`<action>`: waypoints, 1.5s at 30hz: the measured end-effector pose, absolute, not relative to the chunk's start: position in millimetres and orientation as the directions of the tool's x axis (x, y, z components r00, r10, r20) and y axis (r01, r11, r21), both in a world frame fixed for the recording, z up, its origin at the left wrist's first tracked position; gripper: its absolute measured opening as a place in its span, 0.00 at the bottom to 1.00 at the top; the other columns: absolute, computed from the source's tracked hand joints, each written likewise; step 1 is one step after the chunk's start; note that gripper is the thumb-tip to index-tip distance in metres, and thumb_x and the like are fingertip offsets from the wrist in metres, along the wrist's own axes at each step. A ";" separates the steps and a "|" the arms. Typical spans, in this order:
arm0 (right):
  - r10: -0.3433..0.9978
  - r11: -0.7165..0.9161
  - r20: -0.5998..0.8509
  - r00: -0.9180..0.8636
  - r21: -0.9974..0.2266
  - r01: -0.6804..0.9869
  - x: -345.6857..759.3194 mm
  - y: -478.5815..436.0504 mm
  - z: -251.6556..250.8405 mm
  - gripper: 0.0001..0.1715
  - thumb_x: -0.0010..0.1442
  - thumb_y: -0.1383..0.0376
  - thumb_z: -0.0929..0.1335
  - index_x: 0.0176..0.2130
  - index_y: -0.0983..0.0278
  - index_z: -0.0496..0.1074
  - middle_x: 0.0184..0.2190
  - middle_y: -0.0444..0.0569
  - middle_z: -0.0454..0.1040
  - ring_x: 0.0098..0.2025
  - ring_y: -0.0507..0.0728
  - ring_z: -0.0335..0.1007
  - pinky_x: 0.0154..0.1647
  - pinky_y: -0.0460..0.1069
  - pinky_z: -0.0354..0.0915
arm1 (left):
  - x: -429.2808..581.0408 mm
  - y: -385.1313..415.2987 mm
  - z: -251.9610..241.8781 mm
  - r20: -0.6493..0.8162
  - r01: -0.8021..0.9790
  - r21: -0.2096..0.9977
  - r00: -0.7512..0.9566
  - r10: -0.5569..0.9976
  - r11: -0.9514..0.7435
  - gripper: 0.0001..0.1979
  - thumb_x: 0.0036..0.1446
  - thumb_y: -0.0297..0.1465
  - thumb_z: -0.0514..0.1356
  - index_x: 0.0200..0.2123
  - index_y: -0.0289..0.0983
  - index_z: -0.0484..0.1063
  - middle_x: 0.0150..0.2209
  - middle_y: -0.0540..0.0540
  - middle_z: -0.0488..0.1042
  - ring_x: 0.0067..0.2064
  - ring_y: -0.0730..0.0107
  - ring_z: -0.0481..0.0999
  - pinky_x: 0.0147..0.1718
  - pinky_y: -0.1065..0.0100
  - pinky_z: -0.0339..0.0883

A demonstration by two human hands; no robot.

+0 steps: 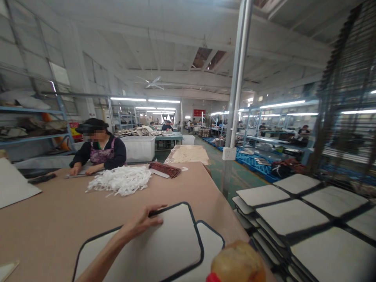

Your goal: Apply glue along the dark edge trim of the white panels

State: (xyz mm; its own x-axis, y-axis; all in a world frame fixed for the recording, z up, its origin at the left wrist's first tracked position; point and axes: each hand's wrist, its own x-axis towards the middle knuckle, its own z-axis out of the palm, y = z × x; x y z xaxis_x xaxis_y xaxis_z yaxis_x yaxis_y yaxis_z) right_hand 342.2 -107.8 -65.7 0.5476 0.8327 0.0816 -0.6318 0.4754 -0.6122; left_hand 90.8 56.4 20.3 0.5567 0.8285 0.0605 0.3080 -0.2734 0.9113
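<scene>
My left hand [144, 222] reaches in from the bottom and grips the far edge of an off-white panel [164, 246] with rounded corners and a dark border. Its thumb lies on the panel's face and its fingers run along the edge. A similar panel [210, 239] sticks out from underneath on the right, and another dark-bordered corner shows on the left. At the bottom right, close to the camera, is a yellowish rounded object [238, 261] with a red part, its kind unclear. My right hand is out of view.
A brown-topped table [58, 219] holds a heap of white strips [120, 179] and a reddish-brown bundle [165, 169]. Across it a person [100, 150] works with both hands. Stacked panels [293, 215] stand at right, near a metal post [236, 78].
</scene>
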 end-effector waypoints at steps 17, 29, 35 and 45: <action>0.831 0.523 0.409 0.376 -0.806 -0.279 380.3 -143.0 29.0 0.31 0.43 0.63 0.77 0.48 0.61 0.73 0.42 0.55 0.78 0.48 0.66 0.71 0.53 0.61 0.64 | 45.1 9.5 46.3 -0.051 0.285 0.912 0.791 0.610 -0.293 0.22 0.45 0.35 0.67 0.47 0.41 0.77 0.48 0.49 0.78 0.50 0.55 0.73 0.48 0.66 0.66; 0.855 0.509 0.446 0.266 -0.819 -0.263 376.0 -151.3 22.2 0.32 0.45 0.62 0.76 0.51 0.57 0.71 0.42 0.52 0.78 0.45 0.65 0.73 0.50 0.59 0.67 | 34.0 11.0 43.6 -0.032 0.233 0.922 0.841 0.541 -0.308 0.21 0.50 0.36 0.65 0.50 0.43 0.74 0.48 0.51 0.77 0.51 0.57 0.72 0.48 0.69 0.63; 0.858 0.504 0.434 0.273 -0.814 -0.288 367.7 -152.8 27.4 0.34 0.44 0.63 0.77 0.51 0.57 0.70 0.42 0.52 0.78 0.44 0.65 0.73 0.50 0.60 0.66 | 32.2 10.9 49.8 -0.063 0.252 0.916 0.859 0.509 -0.313 0.20 0.51 0.37 0.64 0.49 0.43 0.75 0.46 0.51 0.78 0.47 0.59 0.73 0.44 0.70 0.64; 0.878 0.463 0.389 0.278 -0.837 -0.293 362.1 -159.3 27.0 0.40 0.41 0.64 0.78 0.53 0.53 0.68 0.46 0.50 0.76 0.45 0.65 0.73 0.49 0.59 0.67 | 31.4 7.8 56.0 -0.083 0.251 0.925 0.866 0.494 -0.285 0.20 0.52 0.38 0.63 0.48 0.41 0.76 0.43 0.50 0.79 0.43 0.61 0.74 0.40 0.71 0.64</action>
State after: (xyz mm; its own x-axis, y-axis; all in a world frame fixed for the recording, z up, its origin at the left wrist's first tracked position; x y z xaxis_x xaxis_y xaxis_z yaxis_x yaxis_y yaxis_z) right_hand 362.1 -159.3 27.0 0.2785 0.8782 0.3889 -0.2926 0.4632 -0.8365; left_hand 31.4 7.8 56.0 0.8658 0.4935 -0.0829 0.2512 -0.2853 0.9249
